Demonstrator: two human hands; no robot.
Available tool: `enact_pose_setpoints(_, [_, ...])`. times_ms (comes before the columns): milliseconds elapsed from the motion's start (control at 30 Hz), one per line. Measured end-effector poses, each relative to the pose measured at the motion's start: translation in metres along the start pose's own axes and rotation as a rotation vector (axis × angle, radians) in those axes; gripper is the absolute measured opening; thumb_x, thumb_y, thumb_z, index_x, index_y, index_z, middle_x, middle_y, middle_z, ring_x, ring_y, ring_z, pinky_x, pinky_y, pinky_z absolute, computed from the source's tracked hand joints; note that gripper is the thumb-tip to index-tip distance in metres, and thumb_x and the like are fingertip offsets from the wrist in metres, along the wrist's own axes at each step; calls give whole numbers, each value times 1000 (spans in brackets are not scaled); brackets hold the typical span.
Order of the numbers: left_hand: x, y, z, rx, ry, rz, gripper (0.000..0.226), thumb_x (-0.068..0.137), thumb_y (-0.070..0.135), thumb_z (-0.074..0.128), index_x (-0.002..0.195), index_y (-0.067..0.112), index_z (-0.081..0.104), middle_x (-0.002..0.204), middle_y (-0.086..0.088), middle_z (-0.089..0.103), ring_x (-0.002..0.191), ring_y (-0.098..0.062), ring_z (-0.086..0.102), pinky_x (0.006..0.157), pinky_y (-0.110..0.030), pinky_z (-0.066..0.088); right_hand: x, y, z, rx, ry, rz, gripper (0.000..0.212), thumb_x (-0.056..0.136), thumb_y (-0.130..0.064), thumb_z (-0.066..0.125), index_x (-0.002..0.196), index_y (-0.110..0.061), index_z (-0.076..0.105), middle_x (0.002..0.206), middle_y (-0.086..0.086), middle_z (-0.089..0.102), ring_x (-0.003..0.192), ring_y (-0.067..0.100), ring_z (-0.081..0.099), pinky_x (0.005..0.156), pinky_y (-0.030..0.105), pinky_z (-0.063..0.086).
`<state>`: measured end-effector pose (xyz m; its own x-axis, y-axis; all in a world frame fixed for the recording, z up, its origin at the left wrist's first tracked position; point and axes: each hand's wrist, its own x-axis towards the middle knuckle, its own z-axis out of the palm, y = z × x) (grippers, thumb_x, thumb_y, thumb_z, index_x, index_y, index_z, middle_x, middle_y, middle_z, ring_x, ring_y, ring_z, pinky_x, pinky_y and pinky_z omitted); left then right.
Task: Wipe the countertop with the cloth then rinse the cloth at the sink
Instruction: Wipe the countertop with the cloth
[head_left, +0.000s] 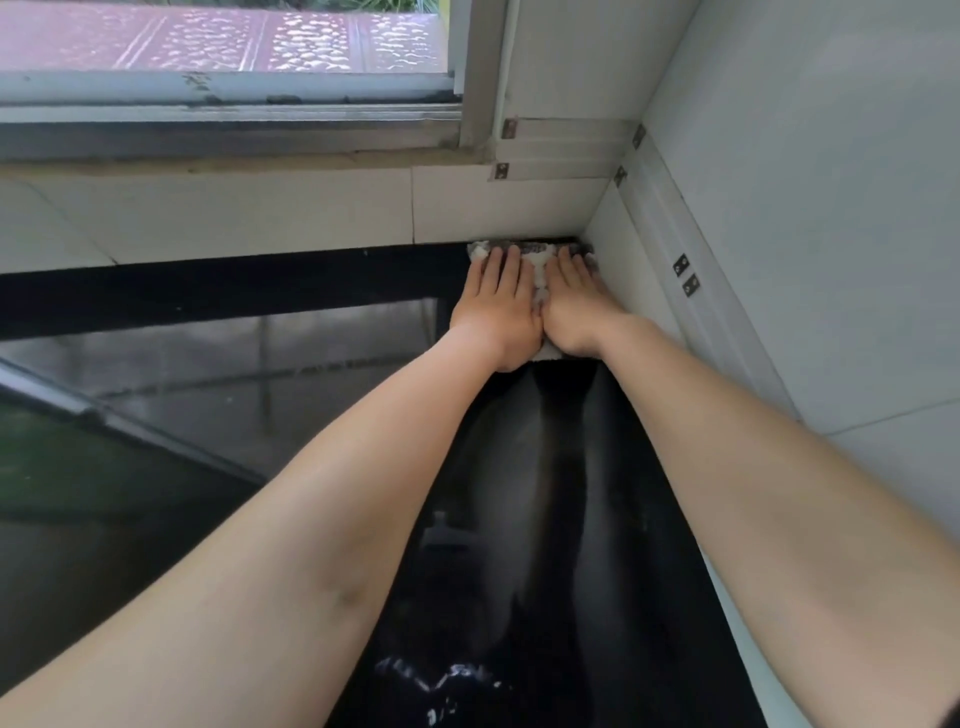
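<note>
A grey-white cloth (535, 270) is pressed flat on the black countertop (561, 467) (far corner, by the window (223, 78)) under L hand (496, 306) & R hand (574, 312), fingers extended, nothing gripped.

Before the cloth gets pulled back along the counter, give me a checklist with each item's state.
1. Left hand flat on cloth: ok.
2. Right hand flat on cloth: ok.
3. Cloth reaches the back corner where the tiled walls meet: ok.
4. Black countertop clear of objects along the pull path: ok.
5. Cloth damp enough: cannot tell.
6. Sink in view for rinsing: not ok, none visible.
</note>
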<state>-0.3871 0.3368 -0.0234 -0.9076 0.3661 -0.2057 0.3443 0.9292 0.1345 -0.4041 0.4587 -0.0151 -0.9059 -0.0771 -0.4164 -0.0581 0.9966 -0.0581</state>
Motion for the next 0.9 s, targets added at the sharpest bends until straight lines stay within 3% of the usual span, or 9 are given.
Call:
enact_pose_setpoints(533, [-124,67,41,-15,51,46,64,98,41,11,148,5,-8,158,-15,-12,144,-31,-16,112,-45,-18,-135,16,76,37,101,0,67,99,-25,27,148,-3,-13,158,16,-17,146,26,-16,114,34,-15])
enact_pose_setpoints(900, [-221,119,68,-114,108,73,62,99,39,8,148,5,-7,158,-14,-12,144,-29,-18,109,-42,-24,-246,28,126,-53,138,-22,67,98,-30,18,146,0,-17,157,20,-21,145,28,-21,118,39,-11])
